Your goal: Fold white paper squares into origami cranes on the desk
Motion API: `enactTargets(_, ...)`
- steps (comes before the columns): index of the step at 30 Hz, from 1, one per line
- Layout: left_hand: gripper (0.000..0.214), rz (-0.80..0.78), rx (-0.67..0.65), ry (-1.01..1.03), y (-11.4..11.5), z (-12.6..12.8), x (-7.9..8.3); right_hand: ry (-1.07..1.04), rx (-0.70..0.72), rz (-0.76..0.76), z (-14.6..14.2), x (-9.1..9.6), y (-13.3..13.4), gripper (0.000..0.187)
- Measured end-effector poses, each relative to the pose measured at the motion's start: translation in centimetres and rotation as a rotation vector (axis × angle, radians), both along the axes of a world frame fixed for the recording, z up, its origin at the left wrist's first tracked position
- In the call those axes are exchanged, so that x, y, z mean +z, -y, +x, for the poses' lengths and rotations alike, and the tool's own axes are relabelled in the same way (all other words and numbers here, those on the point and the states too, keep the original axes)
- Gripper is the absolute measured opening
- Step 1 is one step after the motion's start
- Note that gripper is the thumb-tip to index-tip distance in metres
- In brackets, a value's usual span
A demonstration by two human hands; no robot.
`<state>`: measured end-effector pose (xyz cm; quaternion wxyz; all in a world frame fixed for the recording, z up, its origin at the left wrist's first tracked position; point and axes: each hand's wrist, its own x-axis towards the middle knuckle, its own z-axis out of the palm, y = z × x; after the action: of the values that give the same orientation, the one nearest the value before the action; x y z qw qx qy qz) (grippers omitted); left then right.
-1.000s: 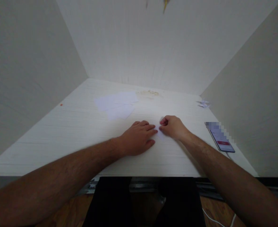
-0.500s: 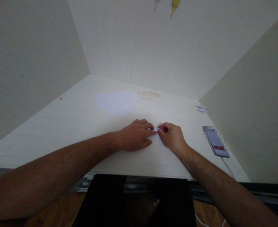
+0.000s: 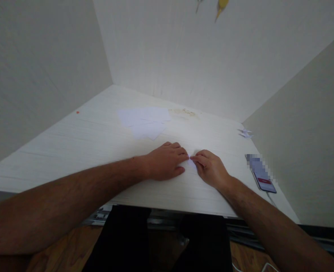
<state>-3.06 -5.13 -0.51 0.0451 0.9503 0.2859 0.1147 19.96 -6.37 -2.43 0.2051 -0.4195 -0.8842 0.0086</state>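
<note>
A small piece of white paper [image 3: 193,164] lies on the white tabletop between my two hands, mostly covered by fingers. My left hand [image 3: 168,161] rests palm down, its fingertips at the paper's left edge and its thumb held apart. From the other side, my right hand [image 3: 210,167] has its thumb and index finger pinched together at the paper. How the paper is folded cannot be made out.
Several white paper sheets [image 3: 144,118] overlap farther back on the left. Small folded paper shapes [image 3: 245,133] lie by the right wall. A phone [image 3: 260,173] with a cable sits at the right. Walls [image 3: 172,53] enclose the tabletop [image 3: 78,151].
My left fingers have come closer together over the paper. My right fingertips have shifted, and more paper shows below them. The whole view has swung slightly.
</note>
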Motion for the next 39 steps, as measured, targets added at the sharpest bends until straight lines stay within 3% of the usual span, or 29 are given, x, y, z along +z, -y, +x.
enactTargets(18, 0.035, 0.022, -0.044, 0.012, 0.2, 0.1, -0.3, -0.064, 0.065, -0.052, 0.7, 0.5, -0.6, 0.024)
enactTargets(23, 0.037, 0.067, -0.032, 0.016, 0.5, 0.1, -0.1, -0.092, 0.026, -0.075, 0.4, 0.6, -0.5, 0.023)
enactTargets(30, 0.035, 0.046, -0.050, -0.006, 0.3, 0.1, -0.3, -0.398, -0.284, -0.333, 0.5, 0.4, -1.2, 0.025)
enactTargets(35, 0.036, 0.034, -0.047, -0.010, -0.1, 0.0, -0.7, -0.405, -0.241, -0.552, 0.6, 1.4, -2.0, 0.031)
enactTargets(39, 0.038, 0.014, -0.051, -0.038, -0.3, -0.1, -0.6, -0.314, -0.261, -0.536, 0.0, 2.2, -2.4, 0.020)
